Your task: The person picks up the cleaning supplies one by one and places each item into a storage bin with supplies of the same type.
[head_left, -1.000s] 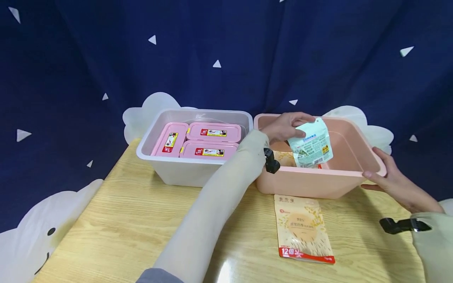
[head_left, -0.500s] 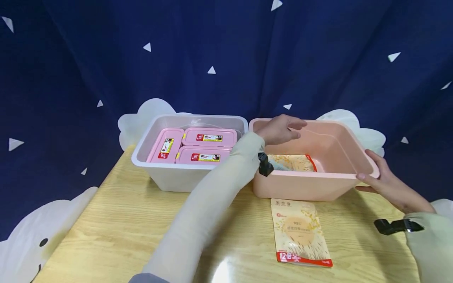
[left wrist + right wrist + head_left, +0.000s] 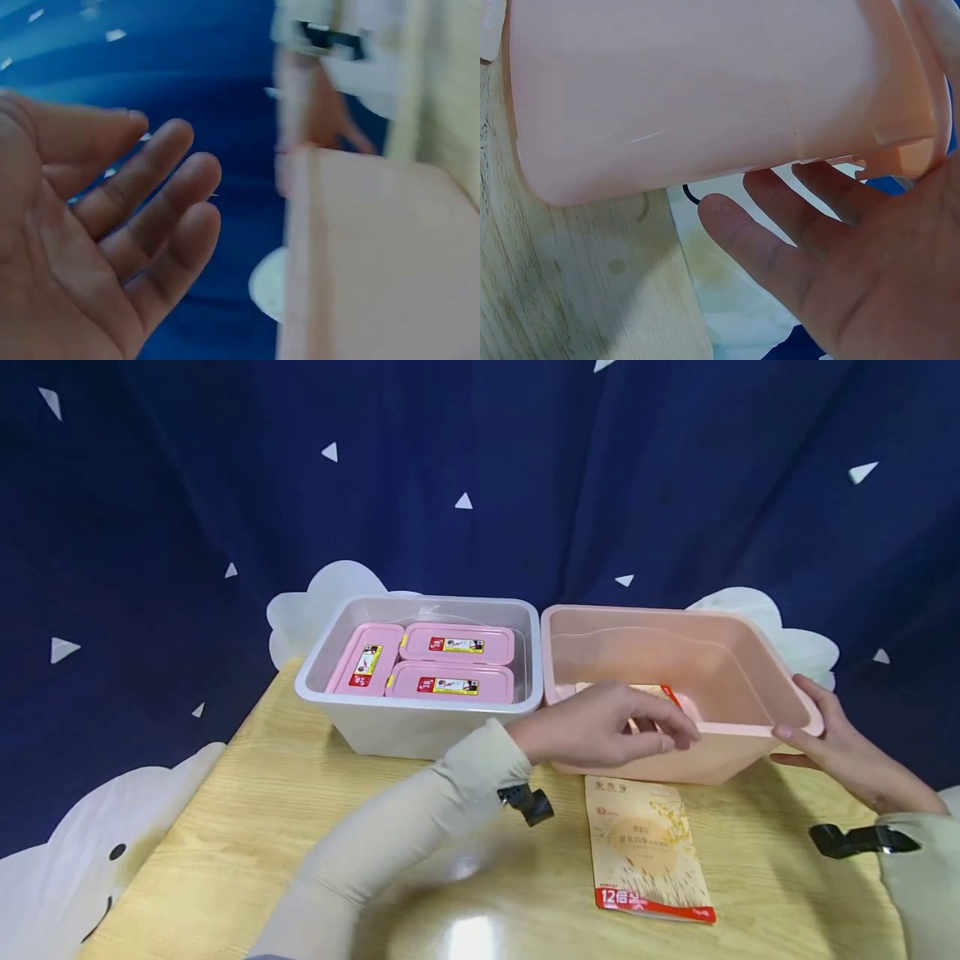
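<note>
My left hand (image 3: 607, 727) hovers over the front rim of the pink plastic bin (image 3: 720, 747). Its fingers are loosely bent, and the palm seen in the left wrist view holds nothing. At the bin's right front corner, my right hand (image 3: 843, 752) grips the rim, thumb at the front and fingers along the outer side. Part of a cream and red pouch (image 3: 660, 690) shows inside the bin; my left hand covers the rest of that area. A similar cream pouch (image 3: 648, 847) lies flat on the table in front of the bin.
Left of the pink bin stands a white bin (image 3: 397, 727) with 3 pink lidded boxes (image 3: 450, 681) inside. Both stand on a wood-grain table (image 3: 247, 810). A dark blue curtain (image 3: 525, 460) with white triangles hangs behind.
The left hand let go of a light green pouch inside the pink bin, then came forward and down to the front rim. The green pouch is now out of sight. The right hand stays put.
</note>
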Action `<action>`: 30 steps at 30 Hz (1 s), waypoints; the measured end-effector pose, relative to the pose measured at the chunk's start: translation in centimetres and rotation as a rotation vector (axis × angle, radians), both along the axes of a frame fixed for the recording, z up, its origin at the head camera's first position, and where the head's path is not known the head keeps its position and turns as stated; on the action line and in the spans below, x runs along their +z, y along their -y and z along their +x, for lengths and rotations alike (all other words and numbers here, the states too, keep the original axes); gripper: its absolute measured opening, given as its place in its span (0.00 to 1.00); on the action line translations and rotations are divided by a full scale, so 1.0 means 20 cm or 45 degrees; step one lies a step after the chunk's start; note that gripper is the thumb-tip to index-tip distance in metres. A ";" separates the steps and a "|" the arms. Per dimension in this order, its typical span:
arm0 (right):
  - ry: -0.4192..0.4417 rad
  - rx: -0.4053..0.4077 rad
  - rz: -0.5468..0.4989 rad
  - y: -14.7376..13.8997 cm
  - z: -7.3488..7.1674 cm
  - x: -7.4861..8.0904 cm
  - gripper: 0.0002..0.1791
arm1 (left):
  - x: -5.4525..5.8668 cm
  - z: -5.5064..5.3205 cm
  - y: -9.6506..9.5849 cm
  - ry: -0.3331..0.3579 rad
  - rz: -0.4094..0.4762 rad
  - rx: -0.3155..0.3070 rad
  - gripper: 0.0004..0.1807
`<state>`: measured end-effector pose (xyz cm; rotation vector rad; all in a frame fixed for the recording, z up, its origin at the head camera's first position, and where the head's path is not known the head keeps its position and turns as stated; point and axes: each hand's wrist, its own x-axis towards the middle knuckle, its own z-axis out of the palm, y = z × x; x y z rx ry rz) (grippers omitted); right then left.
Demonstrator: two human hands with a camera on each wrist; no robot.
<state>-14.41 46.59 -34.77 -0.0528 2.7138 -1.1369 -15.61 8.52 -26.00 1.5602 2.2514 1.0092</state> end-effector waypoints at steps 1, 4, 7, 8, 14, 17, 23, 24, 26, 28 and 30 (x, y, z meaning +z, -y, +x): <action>-0.001 -0.001 -0.002 0.00 0.00 0.00 0.50 | -0.04 0.01 0.01 -0.007 -0.046 -0.024 0.15; -0.001 -0.003 -0.025 -0.01 -0.01 0.02 0.50 | -0.16 0.01 0.04 0.001 -0.146 -0.045 0.15; 0.001 0.010 -0.063 -0.02 -0.01 0.03 0.49 | -0.32 -0.01 0.06 0.045 -0.218 0.005 0.15; 0.004 0.007 -0.067 -0.02 -0.01 0.03 0.49 | -0.37 -0.01 0.07 0.063 -0.239 0.025 0.15; 0.049 -0.023 -0.061 -0.02 0.00 0.02 0.49 | -0.64 -0.01 0.02 0.030 -0.375 0.147 0.18; 0.057 -0.024 -0.063 -0.01 0.00 0.02 0.49 | -0.74 -0.02 0.00 -0.021 -0.429 0.193 0.19; 0.047 -0.017 -0.099 0.01 -0.01 0.03 0.49 | -0.84 -0.04 0.01 0.159 -0.433 0.288 0.22; 0.044 -0.021 -0.103 0.01 0.00 0.03 0.49 | -0.84 -0.04 0.01 0.195 -0.423 0.307 0.23; 0.045 -0.028 -0.104 0.00 0.00 0.03 0.49 | -0.85 -0.03 0.01 0.248 -0.412 0.353 0.24; 0.055 -0.038 -0.101 0.00 0.00 0.03 0.49 | -0.85 -0.01 0.00 0.279 -0.399 0.408 0.24; 0.066 -0.055 -0.083 0.00 0.00 0.04 0.49 | -0.85 0.00 -0.01 0.316 -0.378 0.476 0.25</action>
